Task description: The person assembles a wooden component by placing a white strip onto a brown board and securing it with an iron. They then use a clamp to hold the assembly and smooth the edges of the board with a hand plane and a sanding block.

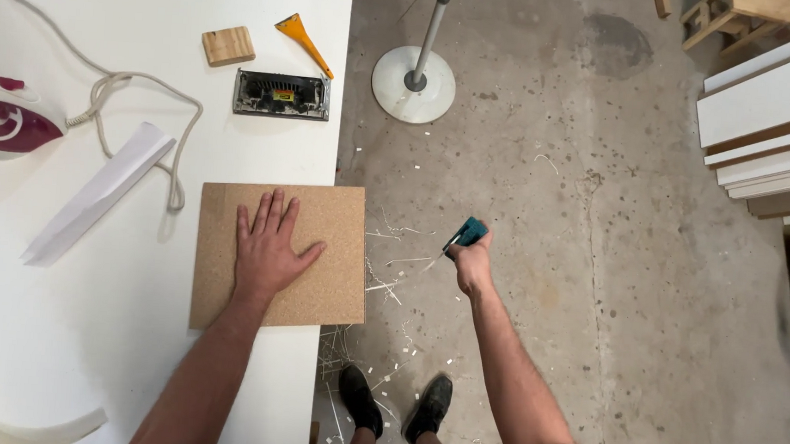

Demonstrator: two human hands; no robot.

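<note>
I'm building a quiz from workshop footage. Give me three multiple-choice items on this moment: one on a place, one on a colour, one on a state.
1. Where does the left hand lie?
A. Flat on the brown board
B. On the iron
C. On the small wooden block

2. What colour is the handle of the knife in the right hand?
A. Orange
B. Teal green
C. White

3. How does the brown board sit on the white table?
A. Wholly on the table top
B. Standing on edge
C. Flat, its right edge jutting past the table edge

Answers: 1 A, the palm and spread fingers press on the board. 2 B, the grip showing above the fist is teal green. 3 C, the board's right side passes the table edge over the concrete floor.
</note>
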